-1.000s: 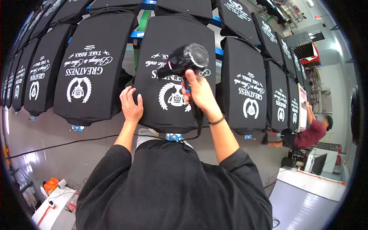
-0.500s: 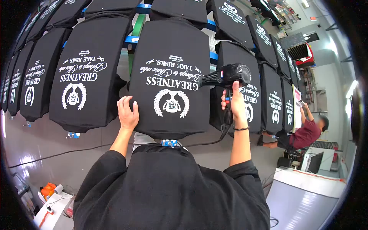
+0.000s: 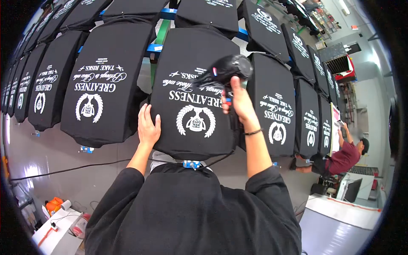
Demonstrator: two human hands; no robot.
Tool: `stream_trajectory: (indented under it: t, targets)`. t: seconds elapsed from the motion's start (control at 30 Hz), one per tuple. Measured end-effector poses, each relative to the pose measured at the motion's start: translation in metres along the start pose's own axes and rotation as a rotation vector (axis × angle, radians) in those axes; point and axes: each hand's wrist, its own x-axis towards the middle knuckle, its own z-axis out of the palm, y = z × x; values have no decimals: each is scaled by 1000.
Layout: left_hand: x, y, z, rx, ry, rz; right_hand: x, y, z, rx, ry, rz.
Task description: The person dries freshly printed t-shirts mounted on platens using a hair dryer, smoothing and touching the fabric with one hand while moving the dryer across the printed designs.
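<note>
The black shirt (image 3: 170, 127) lies spread flat, print upward, between two similar shirts. Above its lettering, the right hand (image 3: 240, 104) grips a hair dryer (image 3: 231, 70), probably to send air across the print. The left hand (image 3: 148, 127), open, rests at the left edge, perhaps for steadying.

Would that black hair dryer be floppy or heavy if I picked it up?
The hair dryer is probably stiff, since its casing looks like hard plastic. It's likely light enough for one hand, because the right hand holds it up alone. Its bendy cord might tug a little, as it trails a long way.
</note>
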Motion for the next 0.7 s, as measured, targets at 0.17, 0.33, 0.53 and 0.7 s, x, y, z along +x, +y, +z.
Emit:
stream_trajectory:
  t: [0.17, 0.33, 0.53, 0.7]
  targets:
    - [-1, 0, 0, 13, 25, -10, 31, -19, 56, -79, -138, -79]
    - [2, 6, -5, 30, 49, -6, 53, -32, 40, -146, 22, -162]
    - [2, 10, -7, 33, 9, -10, 30, -15, -37, -22, 178, -108]
    - [0, 8, -4, 25, -10, -8, -13, 4, -71, -19, 280, -43]
